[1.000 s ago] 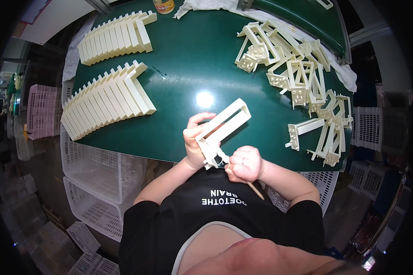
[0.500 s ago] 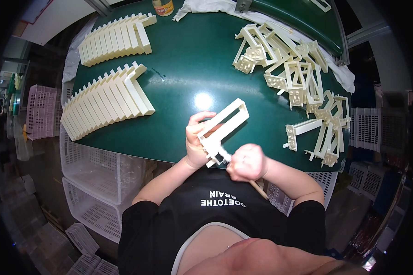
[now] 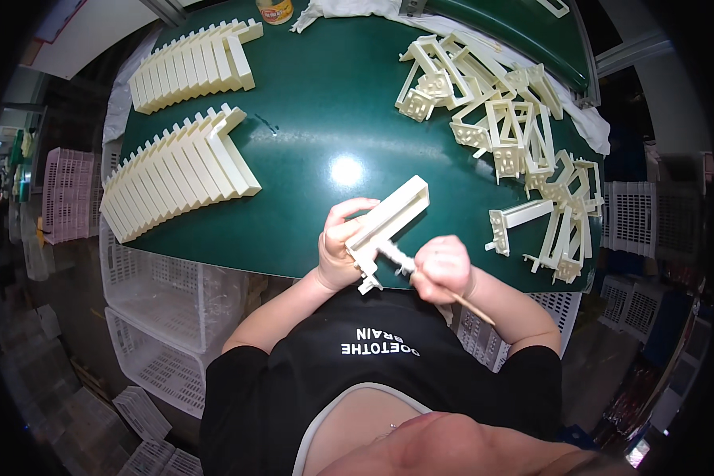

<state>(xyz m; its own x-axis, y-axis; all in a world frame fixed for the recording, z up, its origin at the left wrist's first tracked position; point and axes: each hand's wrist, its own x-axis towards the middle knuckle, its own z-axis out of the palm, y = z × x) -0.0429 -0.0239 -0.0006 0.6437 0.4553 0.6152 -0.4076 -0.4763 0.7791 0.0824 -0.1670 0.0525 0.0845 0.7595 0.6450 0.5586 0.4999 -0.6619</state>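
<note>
Spreading out behind the held frame (image 3: 381,214), the green table (image 3: 309,119) is the biggest thing before me. Left of the held frame and lower, under the table's edge, white mesh crates (image 3: 163,278) stand one above another. Well to the right of it and reaching farther off sprawls a loose heap (image 3: 508,163) of cream plastic frames, tangled at many angles. To its left, well apart, runs the nearer row (image 3: 178,174) of cream pieces, overlapping side by side at a slant; farther off behind that is a shorter row (image 3: 190,71), laid the same way. A lone frame (image 3: 527,216) lies right of the held frame, just beside the heap.

The held frame itself slants by the table's near edge, its far end pointing up and to the right. My left grip (image 3: 337,252) is clamped on its near end. Just right of it, my right grip (image 3: 443,268) is curled tight around a stick (image 3: 474,308). Far beyond the held frame stands a small jar (image 3: 275,12). The stick's thin wooden tail slopes away from the held frame; its white, ragged tip (image 3: 397,255) is right at the frame's side, though I cannot tell whether they touch.
</note>
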